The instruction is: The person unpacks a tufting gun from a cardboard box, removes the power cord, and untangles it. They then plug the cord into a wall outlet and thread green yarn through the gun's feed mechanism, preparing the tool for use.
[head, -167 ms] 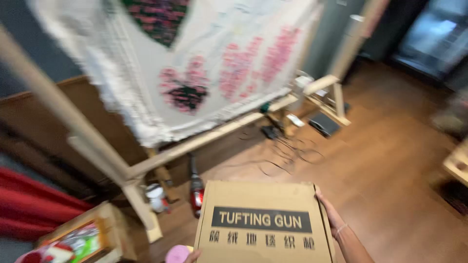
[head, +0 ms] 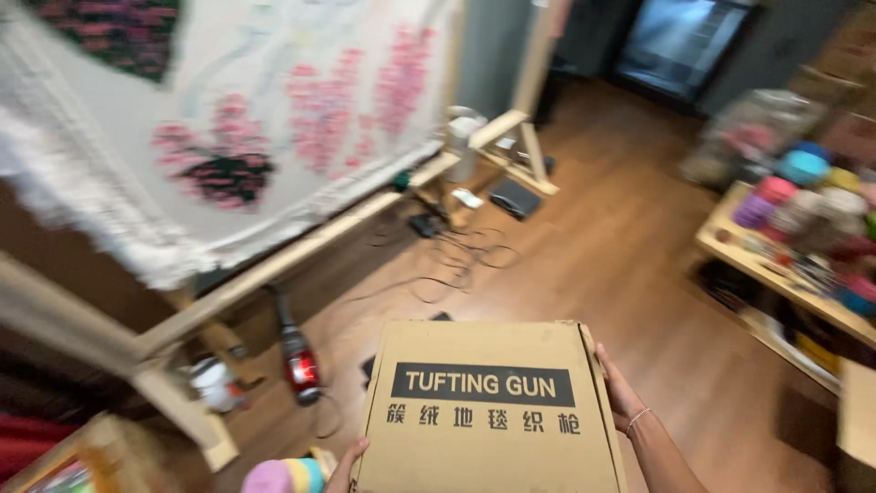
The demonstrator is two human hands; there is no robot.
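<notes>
Both hands are clamped on a flat brown cardboard box [head: 490, 411], carried low in front of the body over the wooden floor [head: 602, 265]: the left hand [head: 345, 464] grips its near left corner, the right hand [head: 619, 394] presses along its right edge. The box is lifted and closed; setting it down and opening it is, by the look of it, all to come. It lies flat, lid up, long axis running away from the person toward the wooden frame [head: 301, 251] with its tufted cloth [head: 228, 137]
</notes>
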